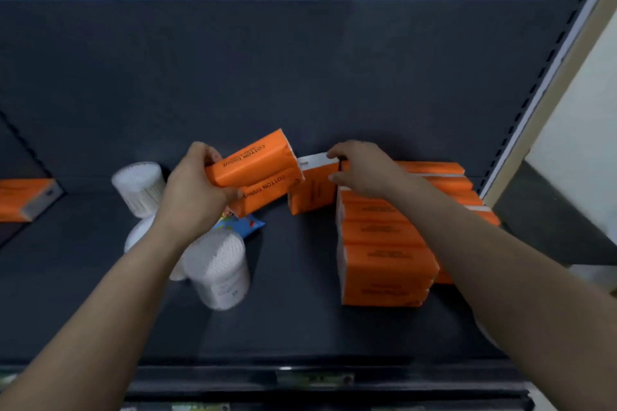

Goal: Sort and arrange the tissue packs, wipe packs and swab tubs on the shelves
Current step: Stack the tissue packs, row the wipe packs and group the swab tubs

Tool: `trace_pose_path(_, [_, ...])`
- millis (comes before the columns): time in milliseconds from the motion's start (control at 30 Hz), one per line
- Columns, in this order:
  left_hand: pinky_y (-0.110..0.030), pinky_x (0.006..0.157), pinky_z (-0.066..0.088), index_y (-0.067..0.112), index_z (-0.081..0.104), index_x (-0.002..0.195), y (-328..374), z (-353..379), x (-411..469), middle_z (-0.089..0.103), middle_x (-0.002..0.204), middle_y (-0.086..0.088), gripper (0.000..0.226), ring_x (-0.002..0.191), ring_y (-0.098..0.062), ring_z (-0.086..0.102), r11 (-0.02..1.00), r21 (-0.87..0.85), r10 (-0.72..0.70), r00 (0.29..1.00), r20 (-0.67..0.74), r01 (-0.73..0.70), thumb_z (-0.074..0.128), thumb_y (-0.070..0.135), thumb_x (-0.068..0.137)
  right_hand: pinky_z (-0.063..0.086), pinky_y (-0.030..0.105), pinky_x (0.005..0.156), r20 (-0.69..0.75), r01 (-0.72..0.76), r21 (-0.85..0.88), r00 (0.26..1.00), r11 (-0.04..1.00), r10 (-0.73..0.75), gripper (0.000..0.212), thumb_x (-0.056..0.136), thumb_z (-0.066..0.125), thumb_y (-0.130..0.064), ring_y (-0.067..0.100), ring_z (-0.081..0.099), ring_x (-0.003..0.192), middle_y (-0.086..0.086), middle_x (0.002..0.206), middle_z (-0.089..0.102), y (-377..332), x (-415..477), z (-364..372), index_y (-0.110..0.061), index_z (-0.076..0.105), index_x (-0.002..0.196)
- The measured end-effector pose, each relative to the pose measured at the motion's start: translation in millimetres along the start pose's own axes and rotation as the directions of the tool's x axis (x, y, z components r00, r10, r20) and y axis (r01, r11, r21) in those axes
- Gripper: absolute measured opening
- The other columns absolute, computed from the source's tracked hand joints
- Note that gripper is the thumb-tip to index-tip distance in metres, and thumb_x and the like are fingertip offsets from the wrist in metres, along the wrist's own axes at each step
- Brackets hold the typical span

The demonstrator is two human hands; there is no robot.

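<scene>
My left hand [193, 190] grips two orange tissue packs [257, 173] stacked together, held tilted above the dark shelf [293, 327]. Just right of them, my right hand [364, 167] pinches the top of another orange tissue pack [312, 190] that stands on end. That pack leans against a block of several orange tissue packs [384, 253] at the right. Three white swab tubs sit at the left: one at the back [140, 187], one near the front [220, 274], and one partly hidden by my left forearm [137, 233]. A blue wipe pack [247, 225] lies under my left hand.
A lone orange tissue pack [23, 198] lies on the neighbouring shelf bay at the far left. The dark back panel [300, 77] rises behind everything. A slotted upright [534, 93] bounds the shelf on the right. The shelf's front rail [314, 377] carries a label strip.
</scene>
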State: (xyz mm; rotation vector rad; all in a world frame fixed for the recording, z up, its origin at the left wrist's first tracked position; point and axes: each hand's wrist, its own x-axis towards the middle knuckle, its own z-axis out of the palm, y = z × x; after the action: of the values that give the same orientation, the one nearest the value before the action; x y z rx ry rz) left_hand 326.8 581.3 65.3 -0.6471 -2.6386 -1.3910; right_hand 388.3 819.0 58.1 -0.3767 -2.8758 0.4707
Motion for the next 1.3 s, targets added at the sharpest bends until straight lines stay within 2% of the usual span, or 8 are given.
trace_pose_path(233, [-0.031, 0.058, 0.042, 0.014, 0.047, 0.085, -33.6, -2.5, 58.4, 0.053, 0.071, 0.005, 0.039, 0.065, -0.019, 0.051, 0.998, 0.011, 0.067, 0.991, 0.117, -0.069, 0.075, 0.0, 0.062, 0.039, 0.045, 0.101, 0.135, -0.061, -0.307, 0.985, 0.95, 0.107, 0.06, 0.084, 0.048, -0.001, 0.034, 0.038, 0.124, 0.012, 0.136, 0.041, -6.1, 51.8, 25.3, -0.019, 0.039, 0.141])
trace_pose_path(333, [-0.03, 0.056, 0.04, 0.014, 0.047, 0.085, -41.6, -3.6, 72.2, 0.053, 0.07, 0.005, 0.038, 0.063, -0.016, 0.05, 0.997, 0.012, 0.077, 0.985, 0.156, -0.08, 0.075, 0.001, 0.062, 0.038, 0.04, 0.094, 0.128, -0.044, -0.377, 0.987, 0.925, 0.099, 0.052, 0.083, 0.047, 0.0, 0.034, 0.038, 0.118, 0.014, 0.126, 0.041, -10.1, 57.3, 30.1, -0.016, 0.048, 0.133])
trace_pose_path(533, [-0.029, 0.054, 0.039, 0.009, 0.048, 0.09, -51.7, -14.7, 87.1, 0.052, 0.07, 0.002, 0.039, 0.062, -0.014, 0.049, 0.999, -0.005, 0.052, 0.989, 0.136, -0.052, 0.075, -0.001, 0.064, 0.038, 0.023, 0.06, 0.088, -0.112, 0.051, 0.99, 0.992, 0.107, 0.03, 0.073, 0.066, -0.01, 0.016, 0.051, 0.084, 0.003, 0.098, 0.053, -15.1, 64.3, 14.6, -0.015, 0.057, 0.101])
trace_pose_path(667, [-0.029, 0.053, 0.039, 0.007, 0.048, 0.092, -50.8, -16.4, 84.7, 0.054, 0.071, 0.001, 0.039, 0.062, -0.014, 0.05, 0.999, -0.02, 0.031, 0.99, 0.134, -0.029, 0.076, -0.001, 0.066, 0.043, 0.03, 0.061, 0.057, -0.131, 0.27, 0.991, 0.954, 0.12, 0.04, 0.072, 0.07, -0.012, 0.014, 0.05, 0.073, 0.003, 0.09, 0.053, -25.0, 68.4, 7.1, -0.015, 0.045, 0.104])
trace_pose_path(800, [-0.027, 0.054, 0.038, 0.012, 0.048, 0.089, -54.0, -19.0, 78.1, 0.055, 0.073, 0.0, 0.037, 0.064, -0.013, 0.051, 0.999, 0.036, 0.023, 0.993, 0.115, -0.027, 0.073, -0.004, 0.066, 0.042, 0.028, 0.057, 0.139, -0.035, 0.129, 0.99, 0.991, 0.017, 0.037, 0.076, 0.065, -0.012, 0.017, 0.053, 0.075, 0.001, 0.088, 0.052, -42.1, 77.6, 7.7, -0.019, 0.045, 0.107])
trace_pose_path(1000, [-0.031, 0.06, 0.046, 0.019, 0.048, 0.083, -57.8, -19.2, 65.1, 0.06, 0.071, -0.002, 0.04, 0.065, -0.017, 0.057, 0.996, 0.077, 0.028, 0.979, 0.2, -0.044, 0.074, -0.004, 0.064, 0.048, 0.035, 0.086, 0.353, 0.104, -0.065, 0.933, 0.992, -0.075, 0.059, 0.083, 0.056, -0.01, 0.028, 0.055, 0.106, 0.011, 0.119, 0.054, -53.6, 88.1, 34.2, -0.022, 0.036, 0.137])
trace_pose_path(1100, [-0.036, 0.065, 0.051, 0.023, 0.049, 0.084, -58.5, -12.6, 63.5, 0.062, 0.075, -0.003, 0.042, 0.07, -0.022, 0.061, 0.995, 0.091, 0.025, 0.968, 0.25, -0.049, 0.076, -0.001, 0.063, 0.047, 0.034, 0.08, 0.355, 0.113, -0.105, 0.932, 0.988, -0.069, 0.06, 0.085, 0.061, -0.017, 0.029, 0.054, 0.101, 0.011, 0.115, 0.051, -52.0, 88.2, 36.0, -0.019, 0.031, 0.136])
trace_pose_path(1300, [-0.035, 0.067, 0.051, 0.024, 0.051, 0.083, -56.9, 1.9, 66.9, 0.062, 0.075, -0.002, 0.042, 0.07, -0.019, 0.06, 0.992, 0.102, 0.036, 0.951, 0.306, -0.071, 0.08, 0.003, 0.061, 0.044, 0.029, 0.064, 0.393, 0.126, -0.249, 0.919, 0.96, -0.018, 0.042, 0.088, 0.054, -0.007, 0.021, 0.052, 0.086, 0.008, 0.114, 0.051, -30.3, 80.9, 27.3, -0.018, 0.049, 0.129])
